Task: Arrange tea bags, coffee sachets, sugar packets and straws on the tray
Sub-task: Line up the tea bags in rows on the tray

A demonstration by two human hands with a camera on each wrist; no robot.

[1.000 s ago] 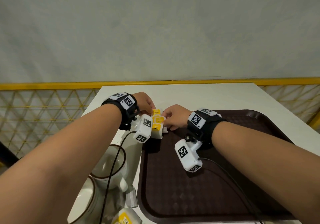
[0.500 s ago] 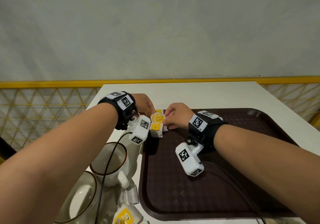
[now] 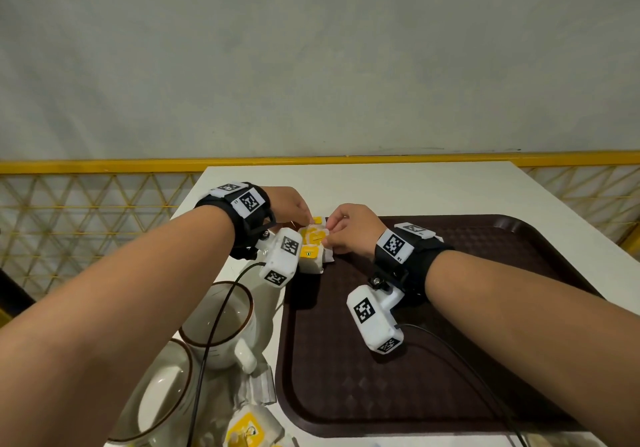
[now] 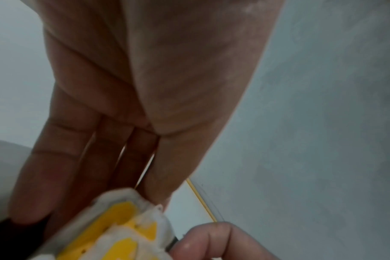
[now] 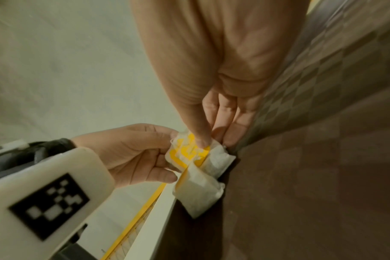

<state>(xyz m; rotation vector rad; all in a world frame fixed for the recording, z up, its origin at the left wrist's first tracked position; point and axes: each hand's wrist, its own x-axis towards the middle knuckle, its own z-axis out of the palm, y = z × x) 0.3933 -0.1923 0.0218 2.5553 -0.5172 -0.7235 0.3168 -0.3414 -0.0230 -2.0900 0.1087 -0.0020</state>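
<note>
A small bunch of white tea bags with yellow tags [image 3: 313,244] [image 5: 195,158] [image 4: 122,234] sits at the far left corner of the dark brown tray [image 3: 450,360]. My left hand [image 3: 294,209] [image 5: 134,151] holds the bunch from the left with curled fingers. From the right, my right hand [image 3: 349,228] pinches it, its thumb [image 5: 198,123] pressing on a yellow tag. One white bag hangs down over the tray's corner [image 5: 200,190].
Two brown-rimmed white cups [image 3: 218,322] [image 3: 159,398] stand on the white table [image 3: 398,187] left of the tray. More yellow-tagged tea bags [image 3: 249,429] and clear packets [image 3: 263,384] lie near the front edge. A yellow railing [image 3: 86,166] runs behind the table.
Both hands have stayed together at the tray's far left corner, working the tea bags. The head view has tilted down slightly, showing more of the cups and packets.
</note>
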